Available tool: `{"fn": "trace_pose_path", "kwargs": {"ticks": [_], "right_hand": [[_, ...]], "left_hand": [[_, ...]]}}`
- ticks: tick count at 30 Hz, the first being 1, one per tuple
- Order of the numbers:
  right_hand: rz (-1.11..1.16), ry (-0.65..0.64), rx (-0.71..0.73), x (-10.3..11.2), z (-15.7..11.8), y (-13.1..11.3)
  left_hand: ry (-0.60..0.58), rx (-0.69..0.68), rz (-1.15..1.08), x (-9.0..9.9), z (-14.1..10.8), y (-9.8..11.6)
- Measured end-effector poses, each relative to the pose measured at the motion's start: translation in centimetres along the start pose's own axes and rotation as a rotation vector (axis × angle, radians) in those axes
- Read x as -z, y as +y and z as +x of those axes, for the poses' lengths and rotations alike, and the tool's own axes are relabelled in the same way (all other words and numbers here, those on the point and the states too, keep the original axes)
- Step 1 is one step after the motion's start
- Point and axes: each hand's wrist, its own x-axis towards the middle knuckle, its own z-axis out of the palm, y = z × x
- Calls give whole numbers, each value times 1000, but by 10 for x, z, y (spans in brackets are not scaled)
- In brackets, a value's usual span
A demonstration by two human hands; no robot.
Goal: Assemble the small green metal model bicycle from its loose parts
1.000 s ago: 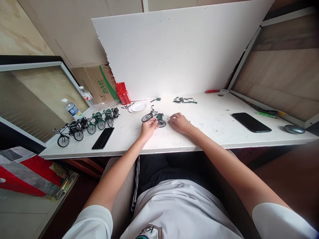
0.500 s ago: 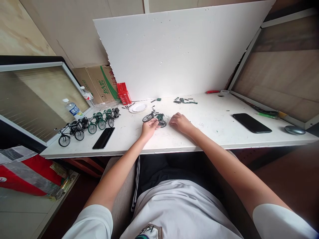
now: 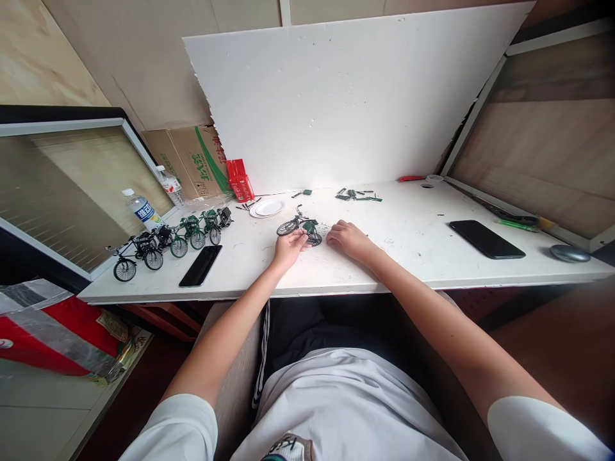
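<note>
My left hand (image 3: pixel 290 248) is closed on a small model bicycle (image 3: pixel 298 225), fingers around its rear part. The bicycle is black with a green piece near the back wheel, and it tilts above the white table. To its right, my right hand (image 3: pixel 346 235) rests on the tabletop with its fingers bent and pressed together. Whatever lies under those fingertips is hidden. Tiny loose parts (image 3: pixel 323 225), too small to name, are scattered between the two hands.
Several finished-looking model bicycles (image 3: pixel 196 238) stand at the left by a phone (image 3: pixel 200 266) and bottles (image 3: pixel 143 209). Behind are white plates (image 3: pixel 267 207), a red box (image 3: pixel 239 180) and green and black pieces (image 3: pixel 358 194). Another phone (image 3: pixel 486 239) and a mouse (image 3: pixel 569 253) lie right.
The whole view has shifted very slightly to the right. Both hands keep nearly the same pose, and the left one still holds the model bicycle.
</note>
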Motion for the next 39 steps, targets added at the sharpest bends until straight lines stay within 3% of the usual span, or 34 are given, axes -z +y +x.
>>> {"fn": "trace_pose_path", "kwargs": {"ticks": [21,24,27,31,34,39], "right_hand": [[-155,-5,-76,-8,1,-3],[-85,82,-115,-10,1,0],[54,263,-147,-9,2,2],[273,474,-24,-6,6,-10],[359,504,73,-7,8,-30],[281,434,107,-10,8,-53]], "left_hand": [[-143,-79,37,-3,-2,-3],[-133,-75,43,-2,-2,-3],[-116,-61,52,-2,-1,-2],[-109,-33,56,-1,0,-2],[-117,-16,47,0,0,-3],[-158,-9,24,0,0,-6]]}}
